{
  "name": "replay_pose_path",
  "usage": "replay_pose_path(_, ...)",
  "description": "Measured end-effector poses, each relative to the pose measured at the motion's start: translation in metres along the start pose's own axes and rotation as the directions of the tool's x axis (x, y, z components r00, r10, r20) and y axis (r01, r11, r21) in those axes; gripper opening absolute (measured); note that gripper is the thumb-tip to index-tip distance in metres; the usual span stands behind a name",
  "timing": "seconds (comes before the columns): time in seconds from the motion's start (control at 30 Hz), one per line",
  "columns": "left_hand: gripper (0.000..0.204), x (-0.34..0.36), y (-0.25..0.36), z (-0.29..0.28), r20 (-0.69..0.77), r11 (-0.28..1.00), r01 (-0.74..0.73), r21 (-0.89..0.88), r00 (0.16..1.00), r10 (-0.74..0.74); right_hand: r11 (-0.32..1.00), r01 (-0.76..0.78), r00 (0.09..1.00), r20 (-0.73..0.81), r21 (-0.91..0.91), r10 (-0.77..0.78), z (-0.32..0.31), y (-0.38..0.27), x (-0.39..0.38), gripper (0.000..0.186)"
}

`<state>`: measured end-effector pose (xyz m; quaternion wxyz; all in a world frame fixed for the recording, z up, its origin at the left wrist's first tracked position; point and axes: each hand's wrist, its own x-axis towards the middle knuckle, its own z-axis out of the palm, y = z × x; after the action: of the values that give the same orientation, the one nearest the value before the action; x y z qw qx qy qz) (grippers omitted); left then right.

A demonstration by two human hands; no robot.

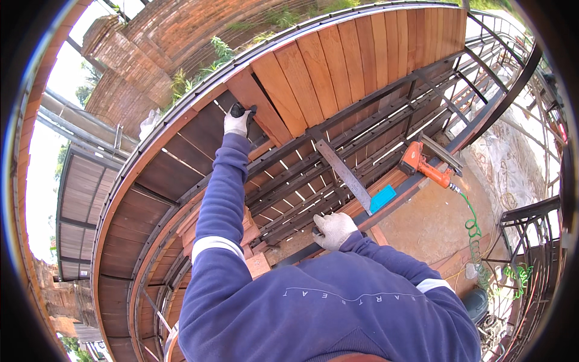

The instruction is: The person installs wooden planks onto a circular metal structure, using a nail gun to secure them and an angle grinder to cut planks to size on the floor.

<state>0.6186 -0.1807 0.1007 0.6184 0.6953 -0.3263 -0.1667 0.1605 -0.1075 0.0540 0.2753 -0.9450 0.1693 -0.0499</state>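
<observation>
Reddish plank (264, 111) touches the gloved left hand (237, 122)

Off-white, marked with black at the fingers, is worn on the left hand (237, 122) and the right hand (335, 230). Reddish brown is shown by the plank (256, 104) under the left hand; to its right, planks (330, 65) are toned honey-orange with streaked grain. The navy sweatshirt (325, 308) is banded white on its sleeves. Beyond the right hand, a grey blade (344, 173) is ended in a cyan handle (382, 199), and an orange nail gun (426, 169) is joined by a green coiled hose (473, 227).
</observation>
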Motion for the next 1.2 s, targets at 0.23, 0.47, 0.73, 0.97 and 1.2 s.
replay_pose_path(0.23,0.017,0.005,0.007,0.024,-0.018,0.992,0.039,-0.119,0.999,-0.041,1.0,0.0,1.0,0.007,-0.006,0.0,-0.004,0.005,0.0,0.031)
replay_pose_path(0.47,0.036,-0.017,0.063,0.019,-0.042,0.677,-0.007,0.736,0.998,0.056,0.999,0.051,0.999,-0.005,-0.005,-0.051,-0.002,0.007,0.002,0.028)
replay_pose_path(0.73,0.047,-0.034,0.172,0.005,0.094,0.235,-0.389,0.891,0.664,0.742,0.997,0.074,0.996,-0.045,0.015,-0.073,-0.002,0.007,-0.004,0.025)
replay_pose_path(0.97,0.039,-0.002,0.16,0.009,0.144,0.394,-0.413,0.821,0.818,0.557,0.997,0.071,0.997,-0.016,0.002,-0.071,-0.002,0.009,0.0,0.025)
replay_pose_path(1.2,0.042,0.003,0.164,0.009,0.153,0.345,-0.384,0.857,0.827,0.541,0.998,0.07,0.995,-0.069,0.011,-0.069,-0.001,0.009,0.003,0.026)
